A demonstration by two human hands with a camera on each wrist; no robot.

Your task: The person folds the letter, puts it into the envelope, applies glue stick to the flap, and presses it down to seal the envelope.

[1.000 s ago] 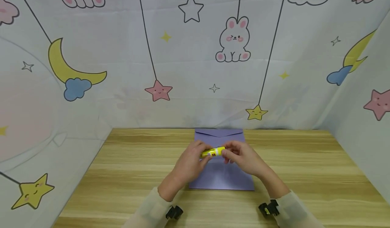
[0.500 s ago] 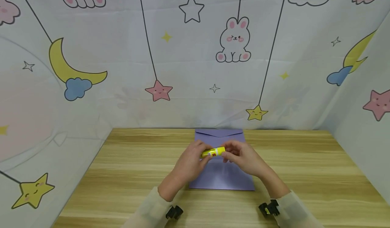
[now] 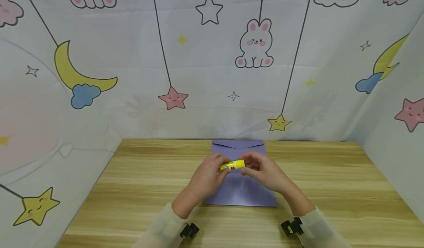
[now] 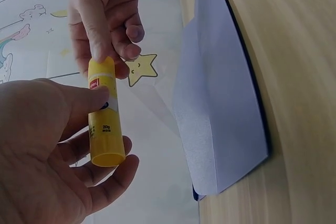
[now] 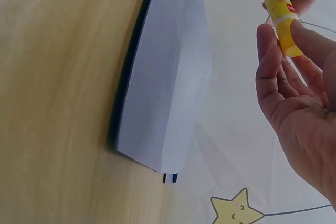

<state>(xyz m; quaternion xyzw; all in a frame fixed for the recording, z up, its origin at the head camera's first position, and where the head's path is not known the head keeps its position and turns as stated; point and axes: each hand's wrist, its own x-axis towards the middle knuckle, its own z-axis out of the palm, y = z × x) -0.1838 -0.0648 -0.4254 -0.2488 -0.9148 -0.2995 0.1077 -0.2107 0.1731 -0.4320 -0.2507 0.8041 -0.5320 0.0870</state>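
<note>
A yellow glue stick [image 3: 231, 165] with a white band lies almost level above a purple envelope [image 3: 241, 194]. My left hand [image 3: 208, 174] grips its barrel, thumb on the near side and fingers curled behind. At the stick's right end, my right hand [image 3: 267, 171] pinches the yellow cap between thumb and index finger. The left wrist view shows the round base of the glue stick [image 4: 106, 135] facing the camera, with the right thumb on the cap. In the right wrist view, the cap [image 5: 287, 40] sits between the right thumb and fingers; the cap is on the stick.
The envelope lies flat on a wood-grain table [image 3: 149, 178], its pointed flap at the back edge. White cloth [image 3: 212, 67] printed with stars, moons and rabbits hangs behind and at both sides. Black clips [image 3: 190, 231] sit at both sleeve cuffs.
The right index finger and thumb have shifted slightly around the cap, the index finger moving a little to the left. The left hand and the glue stick stay almost in place.
</note>
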